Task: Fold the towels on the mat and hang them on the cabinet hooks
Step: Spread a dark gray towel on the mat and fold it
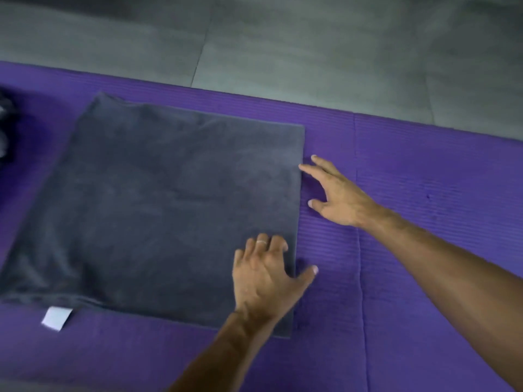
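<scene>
Across the far part of the view, a grey tiled floor (311, 46) is seen, and nearer the camera a purple ribbed mat (424, 171) is spread over it from edge to edge. On the mat, left of centre, a dark grey towel (158, 205) is laid flat in a roughly square folded shape, its right edge running straight and its left side lying softer and slightly rumpled. A bare forearm is stretched in from the lower right, and the right hand (336, 193) is held with fingers spread and relaxed just beside the towel's right edge; one fingertip appears to touch that edge, though blur makes this hard to confirm, and nothing is gripped. The left hand (268, 275) is laid palm down on the towel's near right corner, fingers straight and splayed, with the thumb reaching past the edge over the mat; a pale ring (261, 242) is worn on one finger. At the far left edge, a dark bundle (5, 131) is partly seen on the mat and cannot be identified. A small white label (56, 318) is seen jutting from the towel's near edge onto the mat.
</scene>
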Tool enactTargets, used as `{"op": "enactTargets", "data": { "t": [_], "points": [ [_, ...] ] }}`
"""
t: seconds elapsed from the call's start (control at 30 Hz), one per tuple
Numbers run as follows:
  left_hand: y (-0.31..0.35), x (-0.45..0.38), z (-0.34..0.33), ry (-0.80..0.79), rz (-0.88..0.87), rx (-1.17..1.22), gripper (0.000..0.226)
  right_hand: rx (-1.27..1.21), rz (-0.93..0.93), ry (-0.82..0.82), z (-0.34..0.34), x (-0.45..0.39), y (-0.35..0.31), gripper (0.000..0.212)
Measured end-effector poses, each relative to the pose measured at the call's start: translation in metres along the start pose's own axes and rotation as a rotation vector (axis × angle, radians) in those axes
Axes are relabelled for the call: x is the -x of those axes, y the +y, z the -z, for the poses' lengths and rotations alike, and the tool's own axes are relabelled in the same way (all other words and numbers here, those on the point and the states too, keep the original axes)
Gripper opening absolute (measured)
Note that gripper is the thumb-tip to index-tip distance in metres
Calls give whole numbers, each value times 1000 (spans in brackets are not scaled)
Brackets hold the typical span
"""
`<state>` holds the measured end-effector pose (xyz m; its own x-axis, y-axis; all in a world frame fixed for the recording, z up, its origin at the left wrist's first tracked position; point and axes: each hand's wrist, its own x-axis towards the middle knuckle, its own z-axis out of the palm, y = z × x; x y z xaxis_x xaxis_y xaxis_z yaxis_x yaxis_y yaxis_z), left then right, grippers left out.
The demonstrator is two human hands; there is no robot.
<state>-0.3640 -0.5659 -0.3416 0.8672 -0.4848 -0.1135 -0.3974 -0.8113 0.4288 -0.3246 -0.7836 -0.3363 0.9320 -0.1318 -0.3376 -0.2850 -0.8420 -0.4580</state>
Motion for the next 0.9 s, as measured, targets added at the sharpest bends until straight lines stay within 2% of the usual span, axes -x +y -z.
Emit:
{"op": "enactTargets", "data": {
  "t": [0.07,0.1,0.2,0.33,0.4,0.47,0.57,0.63,0.77,0.9],
  "points": [
    [12,16,-9,-108,78,-53,53,36,-11,-9,4,3,0,82],
    [14,20,-9,-115,98,-35,46,41,-22,-5,5,4,-1,83],
    [8,22,4,-69,205,126,14,57,-33,21,6,3,-8,84],
    [-20,11,29,-28,350,333,5,175,10,13,5,-6,-24,83],
    [-36,9,42,6,337,401,11,213,39,43,2,-16,-34,70],
    [-52,9,55,37,296,419,17,194,61,131,0,-29,-49,43],
    [-76,10,70,86,277,411,13,168,106,230,4,-49,-76,16],
    [-96,13,81,140,289,358,4,175,162,283,5,-64,-98,12],
    [-132,16,108,214,362,235,16,183,290,361,5,-91,-147,10],
    [-180,19,135,316,411,232,16,176,421,379,-11,-133,-209,12]
  ]
}}
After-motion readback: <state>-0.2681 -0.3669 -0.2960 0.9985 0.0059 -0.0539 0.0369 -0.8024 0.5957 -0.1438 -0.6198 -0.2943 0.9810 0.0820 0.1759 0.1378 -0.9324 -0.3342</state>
